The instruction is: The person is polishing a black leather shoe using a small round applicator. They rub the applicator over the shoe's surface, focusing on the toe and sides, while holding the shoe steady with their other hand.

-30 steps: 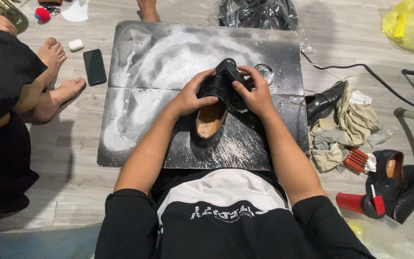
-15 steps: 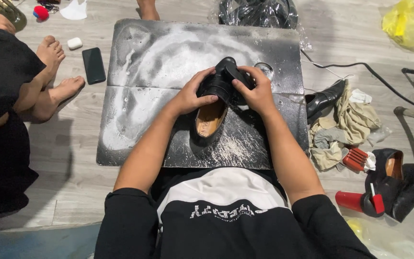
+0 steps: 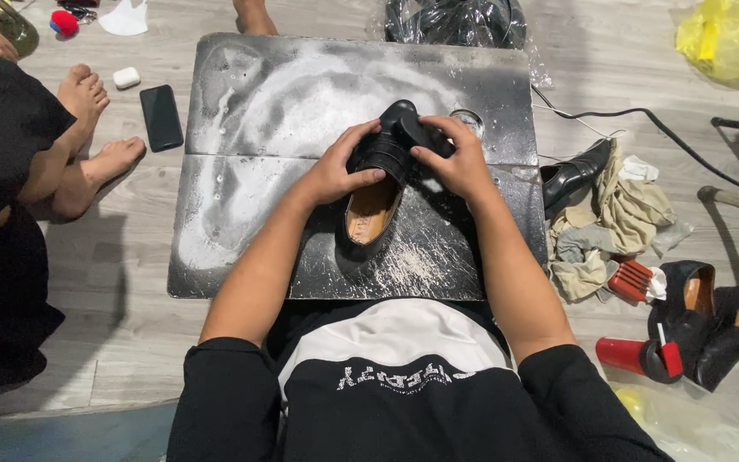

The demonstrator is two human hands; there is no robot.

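Head view, looking down on a person seated at a low dark work board [image 3: 241,248] that is streaked with white powder. A black leather shoe [image 3: 380,192] lies near the middle of the board, heel toward the person, its tan insole open to view and its toe pointing to the far side. The left hand [image 3: 335,171] is closed over the shoe's left flank at the vamp, thumb across the top. The right hand [image 3: 459,158] grips the toe end from the right, fingers curled around it; what lies under the fingers there, perhaps a cloth or a strap, cannot be made out.

Handling: the shoe is likely light, with a stiff sole and heel counter but a pliable upper that yields under the thumbs; polished leather may be slippery. The firmest holds appear to be the sole edge and the heel, not the soft collar.

Surroundings: to the right of the board lie a second black shoe [image 3: 576,171], crumpled beige rags [image 3: 626,214], a red-backed brush [image 3: 633,281], a further pair of black shoes [image 3: 716,321] and a red can [image 3: 622,355]. To the left, on the floor, lies a dark phone [image 3: 162,117], beside another person's bare feet [image 3: 87,137].
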